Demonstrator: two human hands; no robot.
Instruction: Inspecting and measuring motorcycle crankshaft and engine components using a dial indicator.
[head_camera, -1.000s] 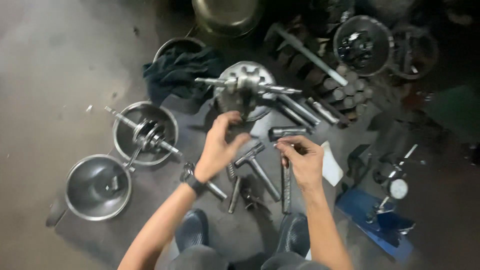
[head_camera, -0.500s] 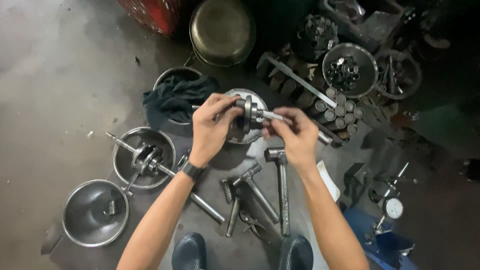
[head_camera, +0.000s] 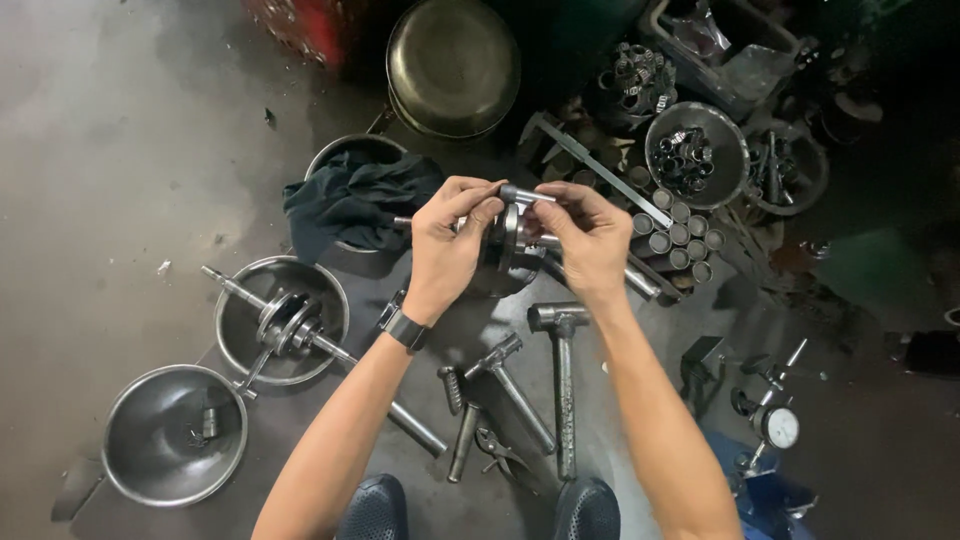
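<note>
I'm looking down at a grey concrete floor (head_camera: 110, 130) crowded with metal parts. Biggest item: a brass-coloured round pan (head_camera: 455, 62) sitting at top centre, with a red patterned package (head_camera: 295, 25) lying just left of it, cut off by the frame edge. A dark cloth (head_camera: 350, 200) is draping over a steel bowl. At left, a steel dish (head_camera: 283, 318) is holding a crankshaft (head_camera: 285, 325); below it, a second steel bowl (head_camera: 175, 435) is carrying small bits. A bowl of bearings (head_camera: 695, 155) is sitting upper right, with short steel tubes (head_camera: 675, 235) clustered below it. Hammers (head_camera: 560, 380) are lying between my forearms. A dial gauge (head_camera: 778, 427) with a white round face is standing at right.

My left hand (head_camera: 445, 250) and right hand (head_camera: 590, 240) are meeting above the floor, each pinching a crank assembly (head_camera: 515, 240); fingertips of both are gripping its short steel pin (head_camera: 522, 194) at the top.
</note>
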